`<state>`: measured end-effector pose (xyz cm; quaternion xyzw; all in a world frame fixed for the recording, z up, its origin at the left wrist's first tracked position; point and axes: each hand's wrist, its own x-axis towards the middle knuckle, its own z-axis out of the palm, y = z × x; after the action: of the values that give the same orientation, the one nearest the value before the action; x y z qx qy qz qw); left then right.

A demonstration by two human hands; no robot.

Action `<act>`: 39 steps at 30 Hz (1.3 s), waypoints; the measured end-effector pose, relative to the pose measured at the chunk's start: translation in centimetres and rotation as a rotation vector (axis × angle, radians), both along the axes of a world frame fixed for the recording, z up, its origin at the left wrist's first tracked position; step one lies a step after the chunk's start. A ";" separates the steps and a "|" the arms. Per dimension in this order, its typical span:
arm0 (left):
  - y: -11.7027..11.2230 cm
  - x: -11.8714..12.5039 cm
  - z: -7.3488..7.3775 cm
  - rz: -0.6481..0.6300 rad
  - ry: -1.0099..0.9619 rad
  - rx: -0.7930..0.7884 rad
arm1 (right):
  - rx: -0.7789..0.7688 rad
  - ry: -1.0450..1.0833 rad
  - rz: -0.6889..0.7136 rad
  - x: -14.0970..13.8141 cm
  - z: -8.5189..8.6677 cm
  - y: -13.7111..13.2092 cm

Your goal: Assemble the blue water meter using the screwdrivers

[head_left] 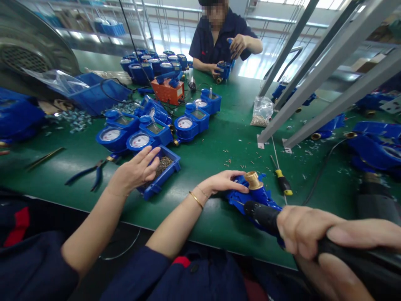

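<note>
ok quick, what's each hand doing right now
left hand: holding the blue meter body steady
right hand: closed around the black power driver
the open hand over the screw tray is a co-worker's

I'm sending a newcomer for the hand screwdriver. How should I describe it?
On the green table, find the blue meter body with the brass fitting at the near edge. The screwdriver lies just right of it, below the slanted grey frame. Only it has a yellow-and-black handle; the pliers, far left, have blue handles.
</note>
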<state>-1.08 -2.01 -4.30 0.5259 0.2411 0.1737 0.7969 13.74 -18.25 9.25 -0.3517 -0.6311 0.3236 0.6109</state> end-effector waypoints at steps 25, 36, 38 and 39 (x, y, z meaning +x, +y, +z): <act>0.2 -0.9 0.9 0.116 0.509 0.373 | 0.195 -0.215 0.195 -4.7 -1.8 5.0; 0.0 -0.7 0.6 0.125 0.519 0.383 | 0.142 -0.158 0.025 -5.6 -2.2 3.7; -0.1 -0.7 0.6 0.125 0.516 0.388 | 0.143 -0.135 -0.001 -5.6 -2.1 3.5; -0.1 -0.7 0.7 0.123 0.514 0.391 | 0.148 -0.127 0.013 -5.5 -2.1 3.4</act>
<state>-1.77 -2.13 -3.64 0.6802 0.4278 0.1260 0.5818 8.20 -14.80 7.18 -0.3213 -0.6932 0.2569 0.5918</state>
